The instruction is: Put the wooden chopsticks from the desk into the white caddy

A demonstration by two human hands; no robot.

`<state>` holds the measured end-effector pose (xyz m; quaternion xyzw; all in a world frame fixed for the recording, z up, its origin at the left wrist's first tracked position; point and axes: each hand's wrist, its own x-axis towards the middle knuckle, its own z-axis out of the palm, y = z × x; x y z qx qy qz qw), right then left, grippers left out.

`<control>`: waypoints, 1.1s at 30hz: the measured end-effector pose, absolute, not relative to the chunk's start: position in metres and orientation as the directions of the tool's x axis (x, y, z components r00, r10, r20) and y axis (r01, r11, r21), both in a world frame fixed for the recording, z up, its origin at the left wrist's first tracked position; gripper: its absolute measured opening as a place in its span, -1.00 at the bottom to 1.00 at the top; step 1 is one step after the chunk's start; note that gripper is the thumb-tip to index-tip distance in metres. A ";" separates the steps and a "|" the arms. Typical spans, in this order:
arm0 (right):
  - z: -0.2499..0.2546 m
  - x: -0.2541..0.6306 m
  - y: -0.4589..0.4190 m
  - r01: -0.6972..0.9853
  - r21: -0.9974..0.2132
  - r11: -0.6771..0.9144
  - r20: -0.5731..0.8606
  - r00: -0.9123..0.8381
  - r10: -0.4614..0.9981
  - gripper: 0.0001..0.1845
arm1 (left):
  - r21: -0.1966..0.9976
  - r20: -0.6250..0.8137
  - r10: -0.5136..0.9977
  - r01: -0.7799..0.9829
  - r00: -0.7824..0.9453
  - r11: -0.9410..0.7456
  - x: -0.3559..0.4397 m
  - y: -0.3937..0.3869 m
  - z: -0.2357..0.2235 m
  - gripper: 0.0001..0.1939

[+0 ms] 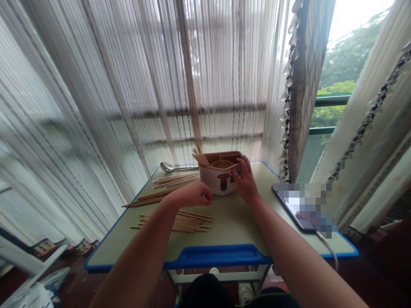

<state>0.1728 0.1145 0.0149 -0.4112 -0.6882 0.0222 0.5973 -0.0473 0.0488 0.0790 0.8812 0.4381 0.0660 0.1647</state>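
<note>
A white utensil holder (211,183) with a brown, divided inside stands at the far side of the desk. My right hand (246,182) grips its right end, thumb on the front wall and fingers over the rim. Several wooden sticks (201,159) stand in its left compartment. My left hand (192,194) is closed just in front of the holder's left side, knuckles up; whatever is in its fingers is hidden. Beneath and beside the left wrist lie loose chopsticks (189,223). Farther left are a darker bundle of chopsticks (146,199) and another bundle (170,179) that looks wrapped.
A metal slotted spoon (167,167) lies along the desk's back edge. At the right a phone (297,209) rests with a white cable (329,248) running off the edge. The desk (231,226) has a blue rim, and sheer curtains (154,85) hang behind it.
</note>
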 end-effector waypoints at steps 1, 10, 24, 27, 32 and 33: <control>0.015 0.173 0.114 0.538 -0.523 0.661 0.803 0.051 0.594 -0.50 | 0.344 -0.012 0.791 0.745 0.612 -0.571 -0.046 0.048 0.080 -0.78; 0.011 0.174 0.118 0.539 -0.514 0.667 0.810 0.050 0.584 -0.50 | 0.750 0.321 0.794 0.373 0.517 -0.546 -0.047 0.040 0.096 -0.73; 0.012 0.173 0.118 0.547 -0.504 0.669 0.815 0.046 0.577 -0.51 | 0.605 0.625 0.699 -0.349 -0.348 -0.715 -0.072 0.044 0.122 -0.75; 0.013 0.173 0.116 0.548 -0.510 0.663 0.810 0.045 0.585 -0.51 | 0.606 0.656 0.624 -0.197 -0.424 -0.771 -0.071 0.046 0.119 -0.73; 0.013 0.173 0.117 0.553 -0.515 0.655 0.803 0.045 0.594 -0.50 | 0.525 0.776 0.420 0.112 -0.470 -0.844 -0.061 0.043 0.116 -0.76; 0.013 0.173 0.117 0.554 -0.517 0.653 0.802 0.046 0.596 -0.50 | 0.510 0.789 0.393 0.147 -0.472 -0.848 -0.060 0.042 0.116 -0.77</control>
